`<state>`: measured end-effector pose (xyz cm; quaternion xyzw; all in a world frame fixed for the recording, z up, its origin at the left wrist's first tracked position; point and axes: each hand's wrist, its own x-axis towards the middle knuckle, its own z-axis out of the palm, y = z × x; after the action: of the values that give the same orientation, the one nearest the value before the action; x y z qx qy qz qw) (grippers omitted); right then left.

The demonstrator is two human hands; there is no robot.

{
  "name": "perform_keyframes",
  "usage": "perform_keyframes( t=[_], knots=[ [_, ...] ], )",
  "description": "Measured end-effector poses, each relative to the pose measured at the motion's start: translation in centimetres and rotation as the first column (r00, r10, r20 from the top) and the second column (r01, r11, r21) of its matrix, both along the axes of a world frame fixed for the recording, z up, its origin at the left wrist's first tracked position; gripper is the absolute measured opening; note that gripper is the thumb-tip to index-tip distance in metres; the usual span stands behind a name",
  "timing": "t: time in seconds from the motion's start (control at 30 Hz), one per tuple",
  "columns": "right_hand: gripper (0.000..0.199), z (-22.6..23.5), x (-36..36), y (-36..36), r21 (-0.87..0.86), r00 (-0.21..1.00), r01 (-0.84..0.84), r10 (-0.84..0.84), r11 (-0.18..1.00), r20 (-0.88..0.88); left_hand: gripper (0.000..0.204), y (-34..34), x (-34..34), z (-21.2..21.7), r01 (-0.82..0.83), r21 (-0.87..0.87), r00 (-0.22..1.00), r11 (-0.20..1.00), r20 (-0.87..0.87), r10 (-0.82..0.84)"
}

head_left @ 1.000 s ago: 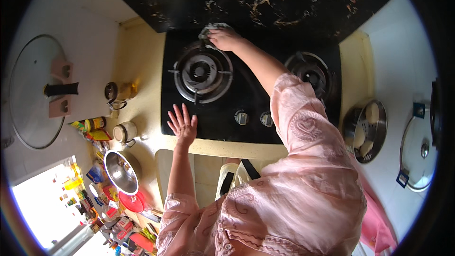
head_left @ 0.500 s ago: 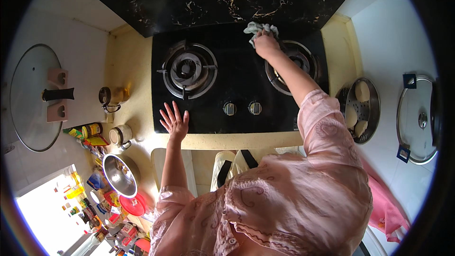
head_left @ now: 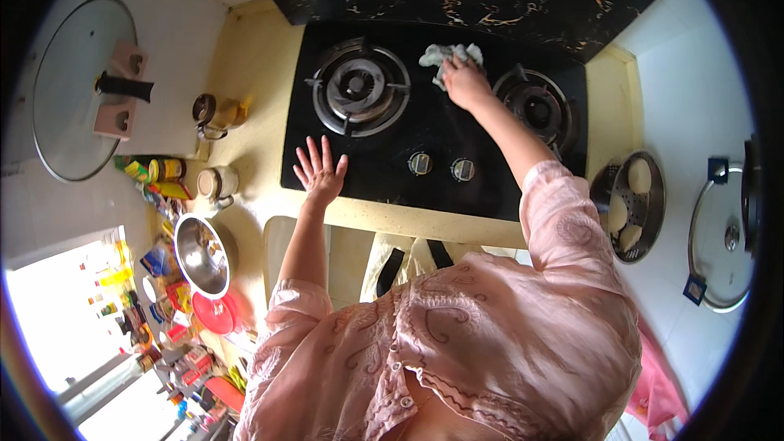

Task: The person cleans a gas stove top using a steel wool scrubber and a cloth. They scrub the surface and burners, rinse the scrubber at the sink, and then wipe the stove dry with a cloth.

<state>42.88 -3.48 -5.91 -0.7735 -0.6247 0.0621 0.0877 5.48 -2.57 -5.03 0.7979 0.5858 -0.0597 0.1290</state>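
A black glass gas stove (head_left: 425, 131) fills the middle of the view. Toward its back, between the two burners, my right hand (head_left: 465, 82) presses a crumpled pale cloth (head_left: 447, 57) against the glass, its fingers closed on the bunched fabric. My left hand (head_left: 323, 175) lies with fingers spread on the stove's front left corner, holding nothing. Just behind it sits the left burner (head_left: 357, 86) with its round pan support. The right burner (head_left: 536, 109) is partly covered by my right forearm. Two control knobs (head_left: 420, 164) are near the front edge.
On the left counter stand an amber glass jug (head_left: 219, 114), a lidded jar (head_left: 217, 184), a steel bowl (head_left: 204, 257) and a red lid (head_left: 215, 313). A perforated steel pan (head_left: 641, 224) with pale pieces is at right. Glass lids (head_left: 82, 122) hang on both side walls.
The view has turned and shifted slightly. My right hand and the cloth have moved a little nearer along the glass, away from the back edge. My left hand stays spread at the front left corner.
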Motion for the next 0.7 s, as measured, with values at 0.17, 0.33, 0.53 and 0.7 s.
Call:
perform_keyframes(
  t=[0.17,0.33,0.53,0.7],
  knots=[
    [0.038,3.1,-3.9,0.9,-0.101,0.998,-0.032,0.037,0.994,0.055,0.069,-0.1,0.0,0.5,-0.017,-0.065,1.000,0.998,0.000,0.017],
    [0.034,2.0,-5.2,-3.8,0.075,0.956,-0.264,0.271,0.962,-0.110,0.068,-0.4,0.0,0.6,-0.021,-0.027,0.999,0.999,-0.036,0.020],
    [0.034,1.3,-3.5,2.5,0.035,0.933,-0.349,0.351,0.936,-0.078,0.069,-0.5,0.2,0.7,-0.022,-0.022,1.000,1.000,-0.005,0.022],
    [0.037,0.4,-2.9,7.4,0.004,0.962,-0.229,0.227,0.973,-0.150,0.069,-0.3,0.1,1.0,-0.025,-0.057,1.000,0.998,-0.013,0.025]
  ],
)
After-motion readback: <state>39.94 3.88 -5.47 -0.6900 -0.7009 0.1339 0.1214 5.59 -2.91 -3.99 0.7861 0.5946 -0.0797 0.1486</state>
